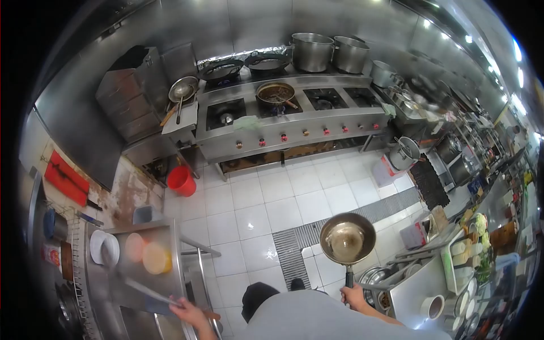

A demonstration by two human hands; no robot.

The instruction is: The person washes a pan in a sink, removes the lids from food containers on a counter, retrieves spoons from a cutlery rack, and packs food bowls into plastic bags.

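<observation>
A frying pan point(347, 239) with a worn, stained inside hangs out over the floor, its dark handle gripped in my right hand point(354, 297). My left hand point(189, 313) is at the lower left with its fingers around a long utensil point(148, 290), whose far end is blurred over the steel counter. A brown handle end shows on the other side of that hand. Near the utensil stand white bowls point(105, 247), a pink container point(135, 247) and a yellow container point(157, 258).
A stove point(294, 126) spans the far side, with a brown-filled pan point(275, 93), woks and two large pots point(313, 52). A red bucket point(181, 181) stands on the tiled floor. Shelves with vegetables and bowls line the right; steel counter point(198, 243) edges the left.
</observation>
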